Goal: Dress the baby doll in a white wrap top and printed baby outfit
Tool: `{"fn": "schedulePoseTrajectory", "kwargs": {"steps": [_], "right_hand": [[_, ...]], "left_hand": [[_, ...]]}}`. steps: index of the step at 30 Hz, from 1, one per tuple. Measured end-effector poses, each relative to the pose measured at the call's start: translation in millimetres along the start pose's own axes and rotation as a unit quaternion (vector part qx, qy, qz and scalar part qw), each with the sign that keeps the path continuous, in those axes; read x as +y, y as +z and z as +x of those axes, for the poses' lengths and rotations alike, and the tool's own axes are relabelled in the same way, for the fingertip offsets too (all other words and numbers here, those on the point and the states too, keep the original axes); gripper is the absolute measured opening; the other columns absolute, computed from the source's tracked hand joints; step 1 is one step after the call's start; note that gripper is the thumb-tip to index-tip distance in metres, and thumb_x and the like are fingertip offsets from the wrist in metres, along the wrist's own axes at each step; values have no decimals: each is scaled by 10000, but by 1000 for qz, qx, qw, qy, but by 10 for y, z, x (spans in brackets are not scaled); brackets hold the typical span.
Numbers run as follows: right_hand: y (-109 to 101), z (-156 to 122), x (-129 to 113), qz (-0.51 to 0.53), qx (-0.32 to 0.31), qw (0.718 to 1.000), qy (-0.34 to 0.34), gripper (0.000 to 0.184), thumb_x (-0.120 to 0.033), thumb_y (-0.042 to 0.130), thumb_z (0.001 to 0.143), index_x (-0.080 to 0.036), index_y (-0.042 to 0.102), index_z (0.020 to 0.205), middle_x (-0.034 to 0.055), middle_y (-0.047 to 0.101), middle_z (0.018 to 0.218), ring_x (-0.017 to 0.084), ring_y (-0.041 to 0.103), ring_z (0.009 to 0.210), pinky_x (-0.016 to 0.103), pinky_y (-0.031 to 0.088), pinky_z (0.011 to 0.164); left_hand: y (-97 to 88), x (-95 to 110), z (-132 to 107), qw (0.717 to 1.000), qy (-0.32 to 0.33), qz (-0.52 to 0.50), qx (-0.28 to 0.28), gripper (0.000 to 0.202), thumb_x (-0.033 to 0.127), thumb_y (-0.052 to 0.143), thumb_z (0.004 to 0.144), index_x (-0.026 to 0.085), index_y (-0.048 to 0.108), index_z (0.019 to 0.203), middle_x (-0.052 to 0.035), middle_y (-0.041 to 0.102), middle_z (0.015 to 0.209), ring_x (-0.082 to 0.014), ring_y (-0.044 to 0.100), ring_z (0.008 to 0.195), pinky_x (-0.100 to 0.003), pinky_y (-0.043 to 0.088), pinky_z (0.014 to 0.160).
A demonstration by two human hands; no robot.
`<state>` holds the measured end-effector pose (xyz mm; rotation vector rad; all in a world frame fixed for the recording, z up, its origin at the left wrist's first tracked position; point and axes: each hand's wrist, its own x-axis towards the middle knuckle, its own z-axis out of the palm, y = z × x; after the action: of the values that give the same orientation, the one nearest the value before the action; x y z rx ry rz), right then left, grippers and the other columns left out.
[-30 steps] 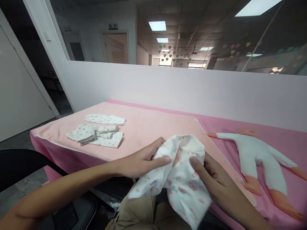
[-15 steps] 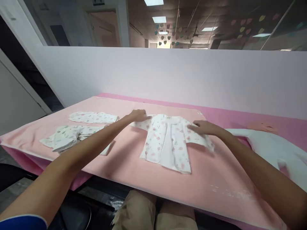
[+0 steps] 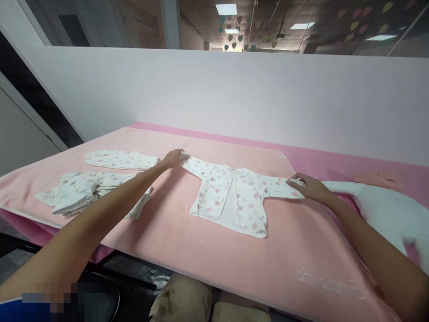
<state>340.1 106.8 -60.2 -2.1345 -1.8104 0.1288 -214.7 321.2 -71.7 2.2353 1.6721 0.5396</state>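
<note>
A small white baby jacket [image 3: 214, 199] with a pink and grey animal print lies front side up, its collar toward the wall and its two front edges slightly parted. My left hand [image 3: 174, 158] is closed on the cuff of the sleeve at left. At the other cuff, my right hand [image 3: 310, 187] pinches the fabric between thumb and fingers. Both sleeves are stretched out sideways. Left of the jacket lie folded printed pants [image 3: 120, 160] and, nearer me, a crumpled pile of printed baby clothes [image 3: 80, 190], partly hidden by my left forearm.
A pink blanket [image 3: 208, 250] covers the table. On the right rests a white cushion [image 3: 382, 210] with a peach-coloured cloth [image 3: 378, 180] behind it. A white partition wall [image 3: 234, 98] rises along the table's far edge. A dark chair [image 3: 103, 299] stands at lower left.
My hands have moved apart, out to the cuffs, and the sleeves are now pulled straight. The jacket lies wider and flatter. The view has shifted slightly.
</note>
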Motion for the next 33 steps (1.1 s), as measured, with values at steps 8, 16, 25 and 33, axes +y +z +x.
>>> {"fn": "schedulePoseTrajectory", "kwargs": {"steps": [8, 16, 25, 33], "right_hand": [[377, -100, -193, -140, 142, 980, -3, 398, -386, 451, 976, -133, 714, 1133, 231, 700, 1141, 397, 598, 1101, 490, 456, 930], [719, -957, -1477, 54, 26, 977, -205, 489, -539, 451, 1066, -234, 607, 1415, 133, 620, 1482, 328, 545, 1387, 491, 444, 1171], [864, -1394, -1630, -3, -107, 972, -211, 870, -770, 374, 1028, -253, 282, 1721, 97, 237, 1784, 335, 222, 1650, 560, 224, 1335], [854, -1260, -1908, 28, -4, 988, -152, 584, -604, 354, 1090, -207, 650, 1400, 141, 680, 1436, 343, 597, 1339, 534, 377, 1187]], "left_hand": [[220, 282, -159, 994, -14, 61, 84, 301, 335, 544, 1015, 128, 599, 1227, -220, 639, 1295, -382, 539, 1268, -545, 357, 1114], [764, 974, -1000, 969, 247, 11, -15, 585, 565, 421, 1049, 185, 575, 1465, -157, 511, 1608, -341, 440, 1497, -486, 364, 1245], [904, 1123, -1766, 966, 237, 44, -90, 759, 691, 301, 1048, 233, 405, 1644, -122, 310, 1765, -344, 257, 1638, -520, 253, 1301], [678, 1321, -2211, 977, 183, 106, -18, 535, 577, 516, 979, 167, 593, 1315, -183, 614, 1437, -372, 548, 1319, -538, 435, 1084]]}}
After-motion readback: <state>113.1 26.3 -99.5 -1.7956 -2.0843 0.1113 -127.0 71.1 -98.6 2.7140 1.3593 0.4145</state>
